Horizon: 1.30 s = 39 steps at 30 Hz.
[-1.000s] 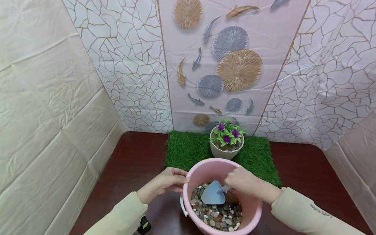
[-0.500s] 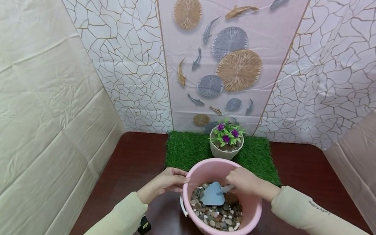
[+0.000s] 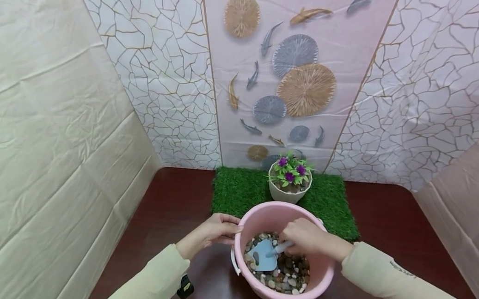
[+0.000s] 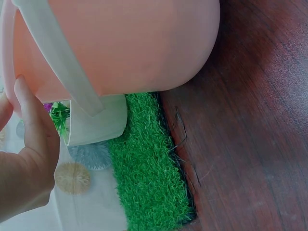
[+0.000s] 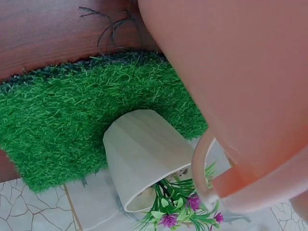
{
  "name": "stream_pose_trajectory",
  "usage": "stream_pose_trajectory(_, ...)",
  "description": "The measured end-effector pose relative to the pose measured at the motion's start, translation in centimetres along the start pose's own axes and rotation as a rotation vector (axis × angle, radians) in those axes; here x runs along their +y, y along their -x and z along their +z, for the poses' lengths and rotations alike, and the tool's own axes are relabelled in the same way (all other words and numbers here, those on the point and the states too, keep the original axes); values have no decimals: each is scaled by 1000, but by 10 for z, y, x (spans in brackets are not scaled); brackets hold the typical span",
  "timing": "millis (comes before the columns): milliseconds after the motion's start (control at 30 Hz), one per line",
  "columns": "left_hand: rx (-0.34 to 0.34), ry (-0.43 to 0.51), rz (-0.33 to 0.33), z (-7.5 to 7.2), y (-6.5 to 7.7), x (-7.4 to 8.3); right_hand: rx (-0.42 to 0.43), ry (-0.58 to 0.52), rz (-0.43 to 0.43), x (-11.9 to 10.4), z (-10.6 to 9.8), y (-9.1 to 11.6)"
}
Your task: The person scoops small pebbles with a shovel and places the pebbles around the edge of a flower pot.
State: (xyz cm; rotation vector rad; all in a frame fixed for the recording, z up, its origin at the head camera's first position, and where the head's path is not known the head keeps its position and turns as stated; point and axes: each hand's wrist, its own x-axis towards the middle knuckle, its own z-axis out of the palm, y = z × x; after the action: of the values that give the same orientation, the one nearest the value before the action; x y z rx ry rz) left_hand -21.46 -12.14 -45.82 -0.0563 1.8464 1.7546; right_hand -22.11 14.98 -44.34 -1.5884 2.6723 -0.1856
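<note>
Pink bucket [image 3: 265,219], blue scoop [image 3: 267,261] among pebbles [image 3: 283,281]

Behind everything hangs a backdrop [image 3: 306,89] printed with fish and round discs, flanked by white crackle-patterned panels [image 3: 164,80], with plain cream cloth [image 3: 53,111] at the left. Below spreads a glossy red-brown table [image 3: 180,200], and on it lies a green grass mat [image 3: 238,191]. The bucket stands upright at the near side, hiding part of the mat. Just beyond it, a pale pot [image 3: 287,195] of purple flowers [image 3: 289,177] stands on the mat.

At the bucket's left, the left hand [image 3: 218,229] pinches the rim between bent digits. The right hand [image 3: 304,236] is inside the bucket, curled tightly round the scoop's grip; its fingertips are hidden. The scoop's blade points toward the left wall, at the surface of the pebbles, a dark stone [image 3: 256,258] showing on it.
</note>
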Motion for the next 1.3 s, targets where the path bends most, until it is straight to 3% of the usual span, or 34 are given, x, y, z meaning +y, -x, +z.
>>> stream_pose_trajectory(800,-12,10,23,2,2,1,-6,-47,-85,12,-19,10)
stream_pose_trajectory(1300,-1,8,13,1,-1,-1,24,-49,9,18,-38,22)
